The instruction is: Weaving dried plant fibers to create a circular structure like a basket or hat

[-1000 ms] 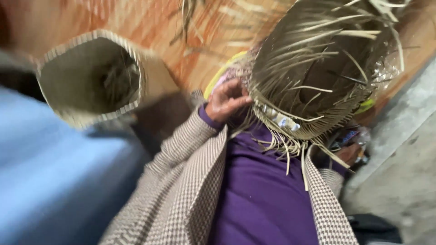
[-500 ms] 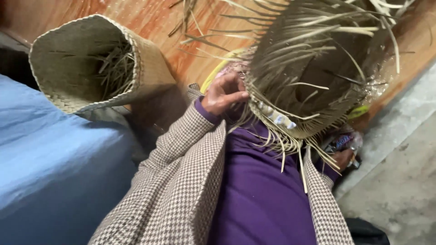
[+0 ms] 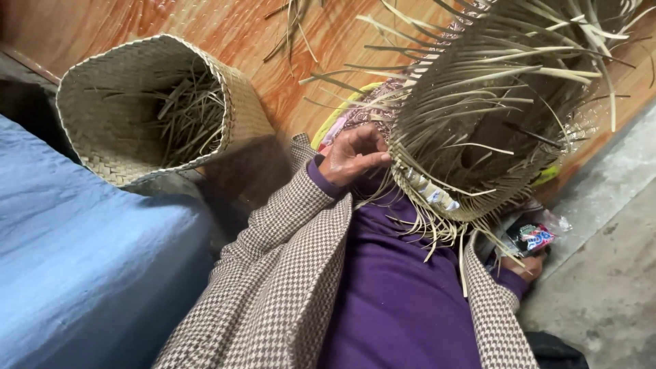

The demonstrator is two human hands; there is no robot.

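A half-woven straw basket [image 3: 478, 130] with many loose strips sticking out rests on my lap, its opening turned toward me. My left hand [image 3: 354, 154] grips its left rim, fingers curled on the weave. My right hand [image 3: 527, 263] is low at the right, mostly hidden under the hanging strips, beside a small colourful plastic packet [image 3: 536, 238]; whether it holds the packet I cannot tell. I wear a purple top under a checked jacket.
A finished woven basket [image 3: 236, 102] lies on its side at the upper left, with loose straw inside. Blue cloth [image 3: 82, 260] covers the lower left. An orange woven mat [image 3: 253, 34] lies behind, grey concrete floor [image 3: 608, 287] at the right.
The view has steadied and shifted a little. My right hand has come out lower right beside the packet. My left hand keeps its grip on the basket rim.
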